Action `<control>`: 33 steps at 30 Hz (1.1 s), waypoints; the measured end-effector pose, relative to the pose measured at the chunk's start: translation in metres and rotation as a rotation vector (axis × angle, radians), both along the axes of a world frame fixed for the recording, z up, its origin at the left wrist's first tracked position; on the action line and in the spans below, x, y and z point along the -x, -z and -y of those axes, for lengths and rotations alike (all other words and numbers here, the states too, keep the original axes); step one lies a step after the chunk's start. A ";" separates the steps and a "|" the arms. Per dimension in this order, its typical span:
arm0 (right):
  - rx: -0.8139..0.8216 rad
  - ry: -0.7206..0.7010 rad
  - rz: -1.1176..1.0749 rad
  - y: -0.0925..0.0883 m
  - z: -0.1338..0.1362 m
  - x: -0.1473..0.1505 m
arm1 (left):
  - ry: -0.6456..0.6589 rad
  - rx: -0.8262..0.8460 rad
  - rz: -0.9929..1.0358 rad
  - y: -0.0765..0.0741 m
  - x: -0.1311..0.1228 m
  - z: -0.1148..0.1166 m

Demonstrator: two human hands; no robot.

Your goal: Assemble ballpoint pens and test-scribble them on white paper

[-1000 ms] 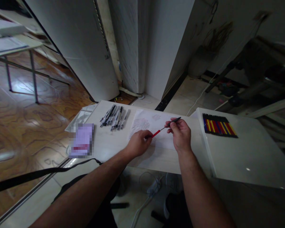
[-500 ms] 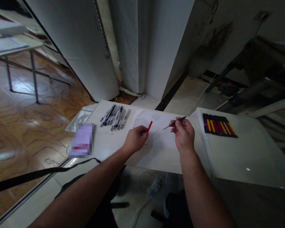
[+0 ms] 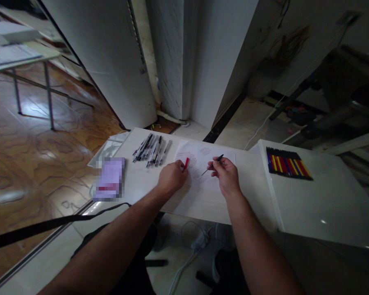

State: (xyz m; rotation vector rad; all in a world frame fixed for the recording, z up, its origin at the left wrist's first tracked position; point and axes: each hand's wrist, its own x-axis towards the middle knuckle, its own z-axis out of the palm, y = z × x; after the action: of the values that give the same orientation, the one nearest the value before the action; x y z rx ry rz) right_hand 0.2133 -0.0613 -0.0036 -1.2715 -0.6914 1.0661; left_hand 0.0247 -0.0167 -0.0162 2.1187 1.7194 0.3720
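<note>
My left hand, closed, pinches a short red pen tube that points up from the fingertips. In my right hand is a dark pen piece, with a thin pointed rod sticking out toward the left. A small gap separates the rod's tip from the red tube. Both hands hover at a sheet of white paper covered with pen scribbles. Left of the paper, several clear pens with dark parts lie in a loose heap on the white table.
A row of red, yellow and blue pens with black ends lies on the adjoining white surface at right. On the left edge sits a blurred-out purple item. A black strap crosses the lower left; a power strip lies below.
My right hand has shifted left and a little lower, with the rod tilted more downward. My left hand has moved slightly left with the red tube. The view has shifted slightly.
</note>
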 end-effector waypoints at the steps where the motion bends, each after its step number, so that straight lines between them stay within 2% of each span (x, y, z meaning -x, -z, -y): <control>1: 0.006 -0.005 0.004 0.001 0.000 0.001 | 0.001 -0.002 -0.006 0.000 0.000 0.000; 5: 0.018 -0.017 0.012 0.002 -0.002 0.004 | 0.024 -0.081 0.026 -0.005 -0.002 0.001; 8: 0.024 -0.021 0.013 0.003 -0.002 0.006 | 0.100 -0.122 0.176 -0.011 -0.007 0.004; 13: 0.011 -0.040 0.007 0.003 -0.001 0.010 | 0.255 0.070 0.458 -0.018 -0.015 0.013; 16: 0.002 -0.060 0.000 0.002 0.000 0.012 | 0.279 0.117 0.461 -0.018 -0.017 0.017; 21: -0.029 -0.066 -0.008 -0.002 0.000 0.014 | 0.240 0.115 0.442 -0.018 -0.018 0.018; 29: -0.123 0.067 -0.096 -0.013 0.000 0.005 | 0.238 0.102 0.429 -0.017 -0.014 0.016; 33: -0.143 0.120 -0.102 -0.012 -0.001 0.000 | 0.216 0.096 0.452 -0.018 -0.013 0.015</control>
State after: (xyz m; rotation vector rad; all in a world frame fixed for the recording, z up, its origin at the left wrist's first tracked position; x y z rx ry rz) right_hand 0.2130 -0.0604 0.0085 -1.1144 -0.5957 0.9596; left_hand 0.0380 -0.0317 0.0018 1.9397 1.2181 0.6335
